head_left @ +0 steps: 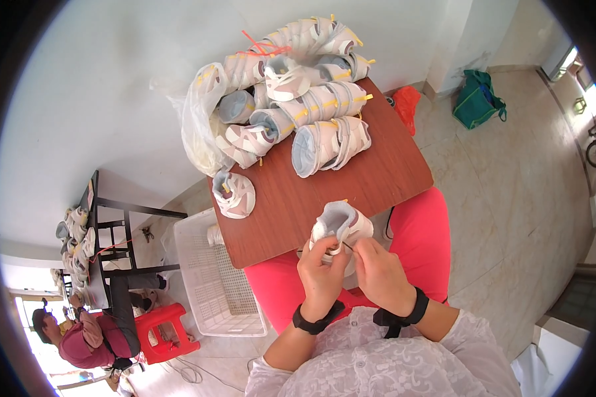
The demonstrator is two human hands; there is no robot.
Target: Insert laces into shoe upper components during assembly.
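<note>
I hold a white and pink shoe upper (341, 225) over my lap at the near edge of a brown wooden table (377, 172). My left hand (321, 268) grips its lower rim. My right hand (377, 271) pinches a thin needle or thread at the same rim. Both wrists wear black bands. A single upper (235, 193) lies at the table's left side. A heap of several similar uppers (298, 92) with yellow tags fills the far end, some in a clear plastic bag (202, 119).
A white plastic crate (212, 284) stands on the floor left of my red-trousered legs. Farther left are a black table with more uppers (76, 245), a red stool (165, 327) and a seated person (86, 337). A green bag (477, 99) lies on the tiled floor.
</note>
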